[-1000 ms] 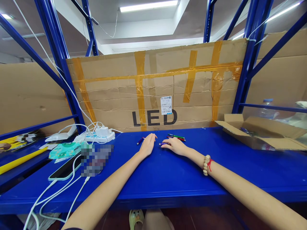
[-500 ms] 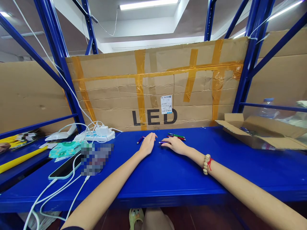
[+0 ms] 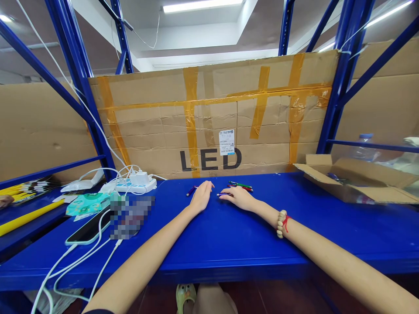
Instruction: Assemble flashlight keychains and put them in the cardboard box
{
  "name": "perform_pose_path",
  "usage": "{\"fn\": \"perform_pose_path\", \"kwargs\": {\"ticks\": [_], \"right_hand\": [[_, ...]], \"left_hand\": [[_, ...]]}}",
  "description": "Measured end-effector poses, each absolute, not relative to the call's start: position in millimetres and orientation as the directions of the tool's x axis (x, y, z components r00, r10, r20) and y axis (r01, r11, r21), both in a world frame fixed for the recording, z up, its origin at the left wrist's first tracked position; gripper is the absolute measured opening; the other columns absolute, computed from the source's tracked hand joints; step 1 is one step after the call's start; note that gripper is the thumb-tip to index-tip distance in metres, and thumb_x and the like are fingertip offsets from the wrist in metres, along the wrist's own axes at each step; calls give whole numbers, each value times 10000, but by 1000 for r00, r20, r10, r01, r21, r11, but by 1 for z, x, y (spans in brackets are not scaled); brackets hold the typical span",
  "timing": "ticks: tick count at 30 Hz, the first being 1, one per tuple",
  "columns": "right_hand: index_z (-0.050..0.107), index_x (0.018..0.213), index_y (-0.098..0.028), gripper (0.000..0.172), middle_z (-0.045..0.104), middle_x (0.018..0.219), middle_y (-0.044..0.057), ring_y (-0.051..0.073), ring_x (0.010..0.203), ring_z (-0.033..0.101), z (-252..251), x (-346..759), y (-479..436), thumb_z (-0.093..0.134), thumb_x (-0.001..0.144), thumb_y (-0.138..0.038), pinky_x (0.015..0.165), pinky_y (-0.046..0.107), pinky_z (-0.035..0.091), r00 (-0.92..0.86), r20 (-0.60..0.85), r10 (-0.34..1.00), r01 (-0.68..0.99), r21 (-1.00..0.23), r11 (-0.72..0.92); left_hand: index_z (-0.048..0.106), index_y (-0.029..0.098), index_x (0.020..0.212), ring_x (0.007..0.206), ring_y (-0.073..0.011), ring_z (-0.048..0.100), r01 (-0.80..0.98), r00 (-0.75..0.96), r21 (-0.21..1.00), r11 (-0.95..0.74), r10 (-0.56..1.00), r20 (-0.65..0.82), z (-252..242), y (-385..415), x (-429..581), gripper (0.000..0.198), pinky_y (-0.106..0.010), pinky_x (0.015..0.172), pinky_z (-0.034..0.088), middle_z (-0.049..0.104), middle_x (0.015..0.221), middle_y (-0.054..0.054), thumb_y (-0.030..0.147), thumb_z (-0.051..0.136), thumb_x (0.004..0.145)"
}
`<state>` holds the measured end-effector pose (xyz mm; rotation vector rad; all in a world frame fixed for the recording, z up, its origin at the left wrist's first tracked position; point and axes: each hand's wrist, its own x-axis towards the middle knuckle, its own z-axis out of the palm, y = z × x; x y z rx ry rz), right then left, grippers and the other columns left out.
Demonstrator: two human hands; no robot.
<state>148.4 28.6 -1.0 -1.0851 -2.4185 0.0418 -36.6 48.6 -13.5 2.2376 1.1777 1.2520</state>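
Note:
My left hand (image 3: 200,196) rests on the blue tabletop (image 3: 222,235), its fingers stretched forward and close together. A purple pen (image 3: 191,191) lies by its left side; whether the hand touches it I cannot tell. To the right, my right hand (image 3: 241,198) is closed with curled fingers around a dark purple pen (image 3: 224,194), whose silvery end sticks out to the left. Just behind that hand, a green pen (image 3: 240,185) and a red pen (image 3: 248,189) lie close together. My right wrist carries a beaded bracelet (image 3: 280,223).
At left are a phone (image 3: 88,226) with white cables, a blurred-out item (image 3: 132,218), a green packet (image 3: 88,203) and a power strip (image 3: 144,186). An open cardboard box (image 3: 347,192) sits at right. A cardboard sheet (image 3: 157,135) marked LED stands behind. Another person's hand (image 3: 5,200) shows far left.

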Motion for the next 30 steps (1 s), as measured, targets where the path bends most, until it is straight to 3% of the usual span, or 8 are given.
{"fn": "perform_pose_path", "kwargs": {"ticks": [30], "right_hand": [[662,996,-203,317,684,999,37,208,877,626,0,149,28,450,878,-407,780,294,436,-599,391,698,676,-219,703]], "left_hand": [[528,191,820,770,-158,526,504,277,611,-610,784,555,-14,49,-36,369,-281,744,415,544,757,-16,353,212,918]]}}
